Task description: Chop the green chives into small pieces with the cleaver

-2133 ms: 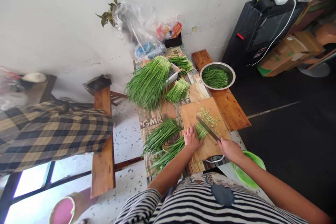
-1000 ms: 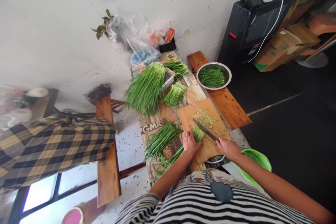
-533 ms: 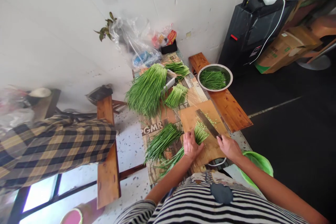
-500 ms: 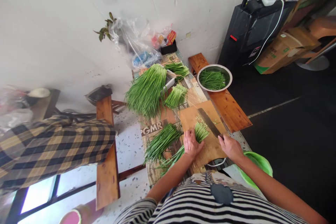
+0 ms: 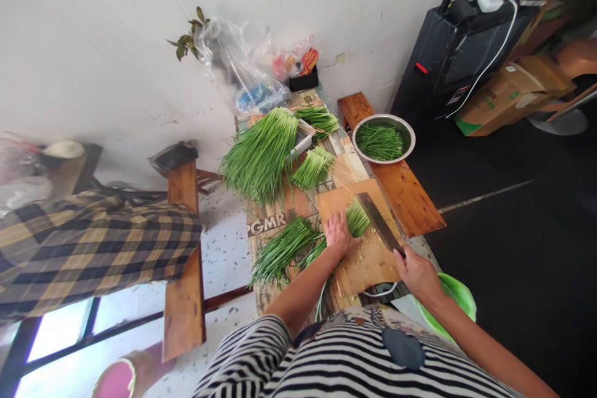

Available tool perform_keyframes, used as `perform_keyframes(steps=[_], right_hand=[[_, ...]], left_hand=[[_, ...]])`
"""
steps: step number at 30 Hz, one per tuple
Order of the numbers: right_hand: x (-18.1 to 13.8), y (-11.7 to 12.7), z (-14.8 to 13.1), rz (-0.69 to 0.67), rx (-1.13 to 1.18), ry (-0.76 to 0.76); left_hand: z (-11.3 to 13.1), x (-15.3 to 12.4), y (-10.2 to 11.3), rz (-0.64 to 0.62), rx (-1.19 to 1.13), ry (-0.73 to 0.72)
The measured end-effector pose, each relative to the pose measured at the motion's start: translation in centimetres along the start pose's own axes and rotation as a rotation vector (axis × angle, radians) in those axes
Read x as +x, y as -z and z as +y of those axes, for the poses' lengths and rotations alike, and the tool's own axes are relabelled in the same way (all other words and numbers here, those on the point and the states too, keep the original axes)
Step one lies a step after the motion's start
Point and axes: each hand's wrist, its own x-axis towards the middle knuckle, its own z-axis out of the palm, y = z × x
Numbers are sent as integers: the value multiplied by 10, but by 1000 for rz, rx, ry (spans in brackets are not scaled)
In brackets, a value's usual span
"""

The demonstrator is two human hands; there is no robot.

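Note:
My left hand [image 5: 339, 233] presses down on a bunch of garlic chives [image 5: 357, 216], its fingers over the stems and the thumb out to the side. The bunch's pale cut ends point to the right on the wooden cutting board [image 5: 345, 277]; its green leaves trail left, partly under my forearm. In my right hand [image 5: 417, 270] is the handle of a kitchen knife [image 5: 380, 222]. Its dark wide blade lies along the pale ends, close to or touching them. Small chive trimmings dot the board near the blade.
More chives lie in a large heap [image 5: 263, 155], a small bundle [image 5: 312, 168] and a dark green bunch [image 5: 284, 250]. A metal bowl [image 5: 409, 152] of chives stands on the wooden bench [image 5: 415, 199]. Below my right arm is a green basin [image 5: 459, 295]. A person in plaid [image 5: 116, 236] sits left.
The knife has shifted left, closer to the chives' pale ends. My left hand's fingers have spread a little over the bunch. Trimmings beyond the bunch are less visible. The view has tilted slightly.

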Motion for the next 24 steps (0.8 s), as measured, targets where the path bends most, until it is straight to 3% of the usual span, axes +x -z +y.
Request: perform_keyframes(steps=[3,8,13,24], right_hand=[[-1,-4,-19,-193,-31,39],[-3,-17,-46,-321,-63,131],[-5,-30,-59,-402,-132,160],[-5,-34,-69,-447,-206,144]], left_hand=[[-27,-30,-15,1,15,35],[-54,-57,-48,97,15,91],[-56,-56,-60,131,72,57],[-50,-52,-60,153,246,-15]])
